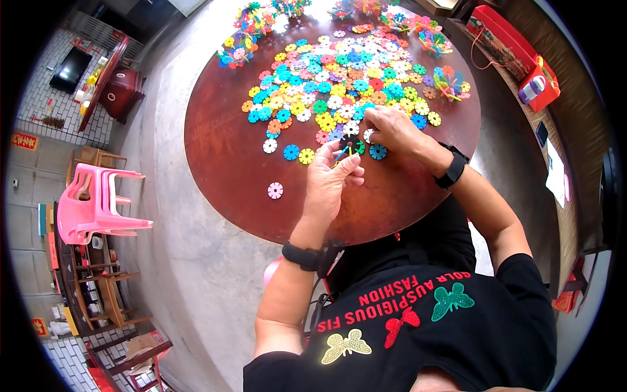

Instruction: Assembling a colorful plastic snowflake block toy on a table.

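Note:
My left hand [332, 171] is closed around a small cluster of interlocking plastic discs [349, 145], with black, green, blue and yellow parts showing. To its right, my right hand [397, 132] reaches to the near edge of the disc pile. Its fingers are curled together, and what they pinch, if anything, is hidden. A white disc [368, 136] shows just below those fingers, and a blue disc [377, 151] lies near the hand. Left of my left hand are a yellow disc [306, 156] and another blue disc [291, 152]. A pink disc [275, 191] lies apart, closer to me.
The round brown table [228, 189] carries a wide pile of notched discs [339, 72]. Finished-looking disc balls [450, 83] stand along its far rim. Pink plastic chairs [88, 202] stand left. A side counter [567, 215] at right holds a phone [542, 134] and a red box [503, 42].

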The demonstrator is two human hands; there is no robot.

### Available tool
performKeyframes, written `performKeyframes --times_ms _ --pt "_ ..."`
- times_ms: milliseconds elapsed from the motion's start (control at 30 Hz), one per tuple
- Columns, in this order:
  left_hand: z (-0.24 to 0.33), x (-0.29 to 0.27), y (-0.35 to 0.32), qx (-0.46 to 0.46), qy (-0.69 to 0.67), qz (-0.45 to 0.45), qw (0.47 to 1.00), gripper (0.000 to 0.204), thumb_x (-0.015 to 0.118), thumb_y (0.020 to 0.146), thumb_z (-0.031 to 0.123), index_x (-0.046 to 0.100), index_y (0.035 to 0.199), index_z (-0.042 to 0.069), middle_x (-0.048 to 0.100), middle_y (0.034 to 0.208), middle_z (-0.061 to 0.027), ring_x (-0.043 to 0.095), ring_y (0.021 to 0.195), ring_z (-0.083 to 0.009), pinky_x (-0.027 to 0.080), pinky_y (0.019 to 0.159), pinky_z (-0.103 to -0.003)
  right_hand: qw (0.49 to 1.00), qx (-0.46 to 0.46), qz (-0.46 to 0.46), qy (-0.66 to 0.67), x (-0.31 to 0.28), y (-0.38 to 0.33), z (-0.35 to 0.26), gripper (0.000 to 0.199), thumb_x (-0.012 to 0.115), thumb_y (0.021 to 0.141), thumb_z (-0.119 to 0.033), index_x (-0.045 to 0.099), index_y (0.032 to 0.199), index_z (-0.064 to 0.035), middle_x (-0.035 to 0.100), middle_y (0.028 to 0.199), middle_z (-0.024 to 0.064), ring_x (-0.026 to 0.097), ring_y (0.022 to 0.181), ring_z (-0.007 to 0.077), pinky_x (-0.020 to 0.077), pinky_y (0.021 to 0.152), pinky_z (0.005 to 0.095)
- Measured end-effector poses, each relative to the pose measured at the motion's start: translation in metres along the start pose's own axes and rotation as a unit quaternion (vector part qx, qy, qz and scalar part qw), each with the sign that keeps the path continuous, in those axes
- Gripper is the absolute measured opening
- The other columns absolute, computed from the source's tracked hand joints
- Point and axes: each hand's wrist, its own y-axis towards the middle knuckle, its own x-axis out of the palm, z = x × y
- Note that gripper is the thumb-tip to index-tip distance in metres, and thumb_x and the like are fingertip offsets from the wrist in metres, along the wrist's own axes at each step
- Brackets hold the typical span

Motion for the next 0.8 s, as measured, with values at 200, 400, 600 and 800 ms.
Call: performKeyframes --times_ms 200,400,600,800 --pt "-0.003 -0.003 0.002 0.006 -0.003 0.002 1.0 0.032 0.065 0.084 0.008 0.048 0.111 0.002 0.062 0.094 -0.0091 0.064 0.075 -0.0167 0.055 0.066 -0.029 0.999 0.002 0.029 -0.025 0.006 -0.006 -0.006 0.016 0.066 0.071 -0.014 0.06 0.085 -0.0101 0.054 0.089 0.0121 0.057 0.083 0.0309 0.0484 0.071 0.0414" --pt "-0.002 -0.003 0.002 0.015 -0.001 -0.006 1.0 0.03 0.065 0.084 0.008 0.048 0.107 0.003 0.062 0.093 -0.0078 0.064 0.075 -0.0164 0.055 0.065 -0.029 0.999 0.005 0.027 0.018 0.002 -0.002 0.003 0.025 0.069 0.067 -0.014 0.052 0.082 -0.0018 0.058 0.081 0.0145 0.057 0.078 0.0332 0.0468 0.067 0.0386" --pt "-0.002 0.004 0.0 0.039 0.025 0.01 0.999 0.037 0.066 0.083 0.007 0.046 0.114 0.003 0.058 0.091 -0.0064 0.062 0.072 -0.0139 0.054 0.062 -0.026 0.964 0.054 0.05 0.254 -0.034 -0.024 -0.032 0.014 0.066 0.073 -0.009 0.057 0.082 -0.0022 0.057 0.076 0.0113 0.056 0.07 0.0267 0.0454 0.061 0.0351" --pt "0.001 0.013 -0.006 0.098 0.101 -0.013 0.99 0.044 0.062 0.084 0.004 0.042 0.123 0.004 0.057 0.094 -0.007 0.059 0.072 -0.0115 0.053 0.062 -0.025 0.972 -0.084 0.152 0.158 -0.045 -0.048 -0.057 0.012 0.065 0.077 -0.007 0.054 0.08 -0.0021 0.056 0.076 0.0103 0.057 0.067 0.0254 0.0461 0.059 0.0331"
